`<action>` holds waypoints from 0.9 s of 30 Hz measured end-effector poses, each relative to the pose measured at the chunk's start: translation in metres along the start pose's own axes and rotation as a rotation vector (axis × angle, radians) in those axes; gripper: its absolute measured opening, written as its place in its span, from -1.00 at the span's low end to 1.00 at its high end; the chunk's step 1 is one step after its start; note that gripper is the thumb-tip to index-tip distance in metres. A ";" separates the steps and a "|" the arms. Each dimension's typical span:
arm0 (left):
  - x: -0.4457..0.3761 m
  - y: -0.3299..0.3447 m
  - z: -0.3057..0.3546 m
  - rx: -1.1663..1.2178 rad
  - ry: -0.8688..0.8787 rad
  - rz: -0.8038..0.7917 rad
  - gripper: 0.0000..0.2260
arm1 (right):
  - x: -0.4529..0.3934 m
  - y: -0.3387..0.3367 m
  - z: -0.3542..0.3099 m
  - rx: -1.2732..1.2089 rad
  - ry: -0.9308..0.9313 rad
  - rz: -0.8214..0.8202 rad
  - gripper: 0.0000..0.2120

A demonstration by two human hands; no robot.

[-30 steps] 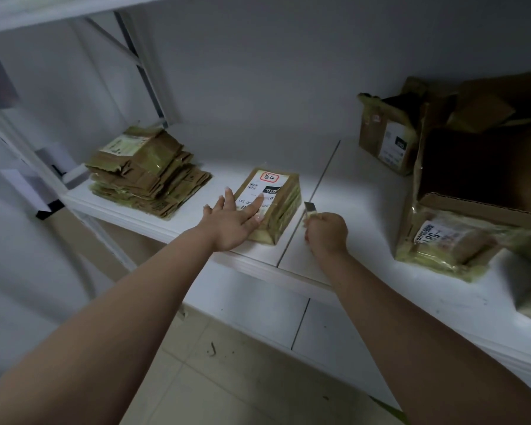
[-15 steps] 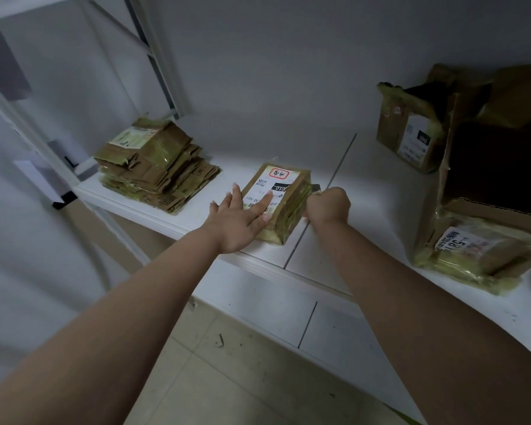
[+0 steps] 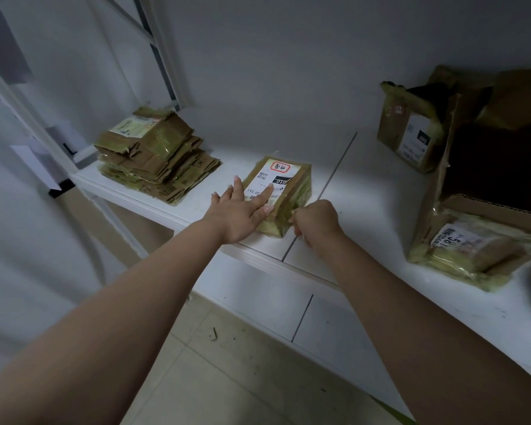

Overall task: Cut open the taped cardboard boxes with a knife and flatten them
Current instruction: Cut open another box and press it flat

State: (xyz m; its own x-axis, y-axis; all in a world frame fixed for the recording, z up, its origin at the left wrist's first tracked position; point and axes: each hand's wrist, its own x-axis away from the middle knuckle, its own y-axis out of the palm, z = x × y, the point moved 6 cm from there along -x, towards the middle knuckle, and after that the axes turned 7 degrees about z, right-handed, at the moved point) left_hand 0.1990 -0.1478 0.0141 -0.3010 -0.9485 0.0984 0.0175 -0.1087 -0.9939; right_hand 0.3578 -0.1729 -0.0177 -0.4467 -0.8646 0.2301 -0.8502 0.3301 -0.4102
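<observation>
Small brown cardboard box wrapped in yellowish tape, white shipping label on top (image 3: pixel 281 191), lying flat on the white surface (image 3: pixel 365 191) near its front edge, just left of a thin dark seam (image 3: pixel 334 170) running across the top. Left hand (image 3: pixel 242 210) spread flat, fingers straight, pressing down on the near left part of the label and the box's near corner. Right hand (image 3: pixel 316 220) curled into a fist just beside the box's near right edge, knuckles up, touching or almost touching the tape there; whatever it grips hidden inside the fist, no blade visible, so cannot tell what it holds. Both bare forearms reaching in from the bottom of the view, box between the two hands. Well to the left on the same surface, a stack of flattened brown cardboard pieces with tape remnants (image 3: pixel 157 161). Off to the right, a large open brown carton (image 3: pixel 497 167), a smaller taped box with a white label standing behind it (image 3: pixel 411 133), and a flat taped package with a printed label lying in front of it (image 3: pixel 469 246). Below, pale tiled floor (image 3: pixel 227 378) with a few dark scraps.
</observation>
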 end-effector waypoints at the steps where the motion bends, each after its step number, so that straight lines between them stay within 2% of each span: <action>1: 0.000 0.000 0.000 -0.002 0.001 0.002 -0.51 | 0.006 0.003 0.003 -0.006 0.009 -0.042 -0.86; 4: 0.000 0.000 0.000 -0.010 -0.002 0.005 -0.50 | 0.022 0.006 0.010 -0.042 0.037 -0.095 -0.91; 9: 0.001 -0.002 0.001 -0.032 -0.014 0.011 -0.50 | 0.037 0.002 0.013 -0.105 0.048 -0.139 -0.86; 13: 0.004 -0.005 0.003 -0.043 -0.027 0.025 -0.50 | 0.053 -0.001 0.017 -0.155 -0.004 -0.182 -0.84; 18: 0.007 -0.005 0.006 -0.066 -0.071 0.053 -0.50 | 0.059 -0.011 0.019 -0.100 -0.095 -0.234 -0.84; 24: 0.009 -0.005 0.008 -0.059 -0.102 0.046 -0.50 | 0.056 -0.009 0.023 -0.145 -0.054 -0.240 -0.83; 27: 0.009 -0.005 0.007 -0.056 -0.108 0.043 -0.49 | 0.052 -0.010 0.025 -0.044 -0.219 -0.144 -0.85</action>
State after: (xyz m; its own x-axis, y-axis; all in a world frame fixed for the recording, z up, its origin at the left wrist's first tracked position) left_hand 0.2033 -0.1579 0.0209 -0.1969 -0.9787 0.0578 -0.0256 -0.0538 -0.9982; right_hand 0.3498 -0.2308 -0.0234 -0.2529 -0.9638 0.0848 -0.9142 0.2093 -0.3472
